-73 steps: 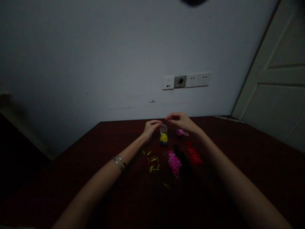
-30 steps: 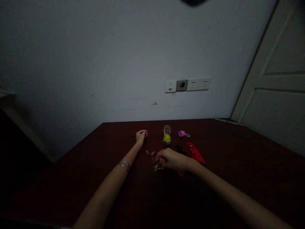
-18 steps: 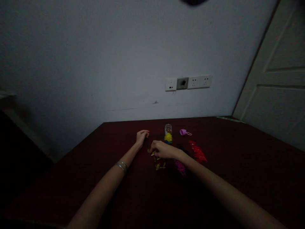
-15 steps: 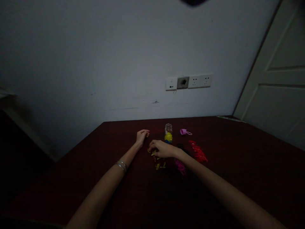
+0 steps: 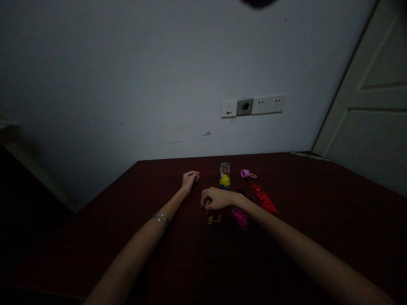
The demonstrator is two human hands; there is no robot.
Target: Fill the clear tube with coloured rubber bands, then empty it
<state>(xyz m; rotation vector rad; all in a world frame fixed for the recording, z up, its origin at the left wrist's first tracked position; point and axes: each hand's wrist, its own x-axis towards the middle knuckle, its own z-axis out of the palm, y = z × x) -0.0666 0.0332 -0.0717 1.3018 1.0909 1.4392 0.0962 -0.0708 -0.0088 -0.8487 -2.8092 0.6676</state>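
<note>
My right hand [image 5: 215, 198] is low over the dark red table, fingers curled down and pinched on small yellow loop-shaped pieces [image 5: 207, 202]. More yellow pieces [image 5: 213, 219] lie loose just below it on the tabletop. My left hand [image 5: 190, 181] rests on the table to the left, fingers loosely curled in, with nothing visible in them. Behind my right hand stands an open clear jar [image 5: 224, 166] holding yellow pieces [image 5: 225, 181] above blue ones. Beneath and beside my right wrist lie a magenta pile [image 5: 241, 219] and a dark pile [image 5: 241, 192], partly hidden.
A row of shiny red pieces [image 5: 265, 200] lies right of my right forearm. The pink lid [image 5: 244, 173] with a loop sits right of the jar. The wall behind carries sockets [image 5: 260, 106]; a white door [image 5: 369, 114] stands at right.
My right hand has drawn slightly to the right, its fingers closing on yellow pieces; fewer lie loose by it. The left hand stays put. The view has shifted slightly.
</note>
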